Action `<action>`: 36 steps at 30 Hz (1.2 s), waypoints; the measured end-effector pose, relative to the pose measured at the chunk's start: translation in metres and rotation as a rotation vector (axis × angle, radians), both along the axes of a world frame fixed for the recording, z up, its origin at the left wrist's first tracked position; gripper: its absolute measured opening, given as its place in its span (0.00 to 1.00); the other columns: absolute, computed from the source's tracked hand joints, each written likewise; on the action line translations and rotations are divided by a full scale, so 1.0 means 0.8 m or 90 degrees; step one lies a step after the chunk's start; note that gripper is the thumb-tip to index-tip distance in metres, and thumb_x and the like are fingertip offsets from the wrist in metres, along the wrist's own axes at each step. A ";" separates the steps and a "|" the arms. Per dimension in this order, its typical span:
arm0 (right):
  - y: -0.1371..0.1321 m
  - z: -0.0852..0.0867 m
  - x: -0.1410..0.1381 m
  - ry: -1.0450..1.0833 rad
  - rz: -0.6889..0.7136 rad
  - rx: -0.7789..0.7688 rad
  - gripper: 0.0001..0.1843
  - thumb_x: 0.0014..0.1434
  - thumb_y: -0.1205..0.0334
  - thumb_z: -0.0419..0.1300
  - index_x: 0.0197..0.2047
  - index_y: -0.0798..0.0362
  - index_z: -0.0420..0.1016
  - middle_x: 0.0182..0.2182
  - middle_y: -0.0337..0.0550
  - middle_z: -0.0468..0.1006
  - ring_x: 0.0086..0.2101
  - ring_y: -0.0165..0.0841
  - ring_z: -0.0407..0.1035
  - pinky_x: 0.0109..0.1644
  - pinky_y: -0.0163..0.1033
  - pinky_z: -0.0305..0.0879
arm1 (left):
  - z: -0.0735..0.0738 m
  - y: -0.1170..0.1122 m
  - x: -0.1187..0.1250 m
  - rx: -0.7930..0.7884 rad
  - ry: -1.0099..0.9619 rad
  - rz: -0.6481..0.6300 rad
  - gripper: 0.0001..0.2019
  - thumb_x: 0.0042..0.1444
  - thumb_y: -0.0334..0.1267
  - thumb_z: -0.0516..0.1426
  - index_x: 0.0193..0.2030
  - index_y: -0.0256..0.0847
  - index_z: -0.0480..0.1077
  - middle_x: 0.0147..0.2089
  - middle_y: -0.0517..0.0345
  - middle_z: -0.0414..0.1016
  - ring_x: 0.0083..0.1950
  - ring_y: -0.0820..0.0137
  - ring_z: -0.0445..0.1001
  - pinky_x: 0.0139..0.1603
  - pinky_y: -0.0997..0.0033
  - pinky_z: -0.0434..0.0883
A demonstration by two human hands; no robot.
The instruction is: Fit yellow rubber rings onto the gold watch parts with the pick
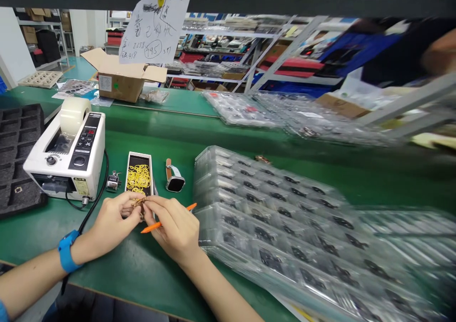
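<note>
My left hand [114,217] and my right hand [174,229] meet over the green table [149,260], fingertips pinched together on a small brownish part I cannot make out. The left wrist wears a blue band [67,257]. An orange pen [167,219] lies under the right hand. Just beyond the fingers stands a narrow black box of yellow rubber bands [138,175]. To the right of the box, a watch with a brown strap [174,178] lies on the table.
A white tape dispenser [67,156] stands at the left beside a black foam tray [17,156] and a small metal tally counter [113,181]. Stacks of clear plastic trays [285,213] fill the right. A cardboard box [123,82] and a hanging paper note [154,30] are behind.
</note>
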State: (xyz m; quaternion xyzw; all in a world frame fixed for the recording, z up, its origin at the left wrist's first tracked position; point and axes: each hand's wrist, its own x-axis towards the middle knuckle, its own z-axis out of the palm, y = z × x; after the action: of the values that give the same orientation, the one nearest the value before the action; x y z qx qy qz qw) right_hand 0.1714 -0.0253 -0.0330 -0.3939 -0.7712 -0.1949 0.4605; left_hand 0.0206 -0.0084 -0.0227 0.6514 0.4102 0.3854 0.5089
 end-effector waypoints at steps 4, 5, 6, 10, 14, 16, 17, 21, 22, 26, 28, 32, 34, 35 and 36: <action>0.000 -0.002 -0.002 0.006 -0.013 0.012 0.09 0.57 0.75 0.59 0.40 0.56 0.69 0.30 0.48 0.80 0.27 0.32 0.70 0.30 0.36 0.66 | 0.001 -0.001 0.000 -0.017 -0.014 -0.004 0.10 0.55 0.34 0.54 0.43 0.38 0.71 0.30 0.58 0.77 0.33 0.69 0.76 0.33 0.73 0.71; 0.000 -0.002 -0.003 0.010 -0.017 0.009 0.09 0.57 0.75 0.58 0.40 0.55 0.69 0.31 0.48 0.80 0.27 0.32 0.70 0.30 0.36 0.66 | 0.001 -0.001 0.001 -0.024 -0.023 -0.006 0.09 0.54 0.34 0.55 0.43 0.39 0.71 0.30 0.58 0.77 0.33 0.70 0.76 0.33 0.73 0.71; 0.001 -0.002 -0.004 0.014 -0.018 0.001 0.09 0.57 0.75 0.58 0.40 0.55 0.68 0.31 0.48 0.80 0.28 0.32 0.71 0.31 0.36 0.67 | 0.002 0.000 0.001 -0.035 -0.035 -0.008 0.09 0.54 0.33 0.55 0.42 0.39 0.70 0.30 0.59 0.77 0.33 0.70 0.76 0.34 0.74 0.71; -0.001 0.000 -0.005 0.076 0.030 -0.072 0.08 0.57 0.75 0.57 0.39 0.54 0.67 0.31 0.46 0.77 0.31 0.32 0.71 0.34 0.35 0.68 | 0.006 0.006 0.002 -0.163 -0.133 0.003 0.07 0.49 0.34 0.59 0.35 0.39 0.66 0.26 0.63 0.75 0.29 0.73 0.74 0.32 0.75 0.70; -0.006 0.009 0.002 0.239 0.087 -0.215 0.02 0.61 0.66 0.55 0.39 0.53 0.66 0.30 0.41 0.73 0.26 0.28 0.67 0.27 0.32 0.64 | 0.013 0.016 0.000 -0.265 -0.188 0.041 0.09 0.43 0.35 0.62 0.28 0.38 0.65 0.20 0.67 0.70 0.22 0.78 0.68 0.27 0.78 0.64; -0.007 0.013 0.006 0.308 0.092 -0.308 0.05 0.63 0.65 0.51 0.38 0.52 0.67 0.27 0.38 0.70 0.22 0.26 0.63 0.24 0.31 0.61 | 0.017 0.018 -0.001 -0.285 -0.192 0.041 0.08 0.41 0.33 0.62 0.27 0.37 0.66 0.21 0.65 0.71 0.24 0.78 0.68 0.28 0.78 0.64; -0.006 0.014 0.008 0.323 0.100 -0.361 0.06 0.64 0.64 0.50 0.38 0.52 0.68 0.26 0.37 0.69 0.21 0.26 0.62 0.24 0.31 0.60 | 0.019 0.018 -0.002 -0.292 -0.194 0.031 0.08 0.41 0.32 0.62 0.27 0.37 0.67 0.22 0.64 0.72 0.25 0.77 0.70 0.29 0.77 0.64; -0.003 0.016 0.010 0.266 0.168 -0.505 0.08 0.64 0.63 0.50 0.37 0.52 0.69 0.26 0.37 0.69 0.22 0.26 0.61 0.24 0.31 0.59 | 0.023 0.017 -0.004 -0.327 -0.197 -0.026 0.07 0.41 0.33 0.61 0.29 0.37 0.68 0.24 0.62 0.73 0.25 0.72 0.74 0.31 0.72 0.68; -0.003 0.016 0.010 0.249 0.177 -0.506 0.07 0.64 0.63 0.50 0.37 0.52 0.68 0.26 0.37 0.69 0.22 0.26 0.61 0.24 0.31 0.58 | 0.023 0.017 -0.004 -0.337 -0.196 -0.037 0.08 0.41 0.34 0.61 0.29 0.37 0.68 0.23 0.63 0.72 0.24 0.72 0.73 0.29 0.72 0.69; -0.005 0.016 0.009 0.184 0.210 -0.465 0.07 0.64 0.67 0.48 0.34 0.51 0.64 0.26 0.37 0.69 0.24 0.27 0.62 0.27 0.31 0.59 | 0.021 0.017 -0.005 -0.339 -0.166 -0.062 0.08 0.39 0.32 0.59 0.29 0.38 0.66 0.20 0.66 0.69 0.19 0.77 0.68 0.20 0.78 0.62; -0.007 0.016 0.007 0.153 0.219 -0.457 0.08 0.65 0.68 0.47 0.33 0.51 0.62 0.26 0.36 0.68 0.25 0.27 0.61 0.28 0.31 0.58 | 0.020 0.017 -0.005 -0.326 -0.146 -0.055 0.07 0.38 0.30 0.57 0.28 0.38 0.65 0.19 0.67 0.67 0.18 0.80 0.65 0.18 0.81 0.57; -0.008 0.013 0.003 0.162 0.229 -0.506 0.13 0.66 0.65 0.44 0.29 0.51 0.58 0.24 0.35 0.65 0.24 0.27 0.59 0.28 0.32 0.57 | 0.018 0.018 -0.004 -0.308 -0.129 -0.044 0.07 0.37 0.29 0.54 0.27 0.38 0.64 0.19 0.69 0.66 0.17 0.82 0.61 0.18 0.82 0.54; -0.008 0.013 0.003 0.199 0.240 -0.555 0.16 0.67 0.63 0.42 0.26 0.51 0.55 0.22 0.34 0.62 0.23 0.27 0.58 0.27 0.31 0.56 | 0.018 0.018 -0.004 -0.306 -0.127 -0.047 0.07 0.37 0.29 0.56 0.27 0.38 0.64 0.20 0.68 0.66 0.17 0.82 0.61 0.18 0.81 0.54; -0.007 0.014 0.004 0.214 0.243 -0.578 0.17 0.68 0.62 0.41 0.26 0.51 0.54 0.21 0.34 0.61 0.23 0.27 0.57 0.26 0.31 0.56 | 0.019 0.018 -0.004 -0.304 -0.126 -0.048 0.06 0.38 0.30 0.57 0.27 0.37 0.65 0.21 0.67 0.66 0.18 0.82 0.61 0.18 0.81 0.54; -0.007 0.015 0.005 0.221 0.244 -0.599 0.17 0.68 0.61 0.41 0.26 0.51 0.54 0.21 0.34 0.61 0.23 0.27 0.57 0.27 0.31 0.56 | 0.020 0.018 -0.004 -0.302 -0.126 -0.051 0.06 0.39 0.31 0.58 0.28 0.37 0.66 0.21 0.67 0.67 0.18 0.82 0.61 0.18 0.81 0.54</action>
State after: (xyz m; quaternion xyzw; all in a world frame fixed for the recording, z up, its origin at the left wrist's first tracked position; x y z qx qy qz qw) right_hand 0.1755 -0.0306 -0.0211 -0.4361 -0.7459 0.3274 0.3824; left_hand 0.0172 0.0063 -0.0065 0.4886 0.4111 0.3203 0.6998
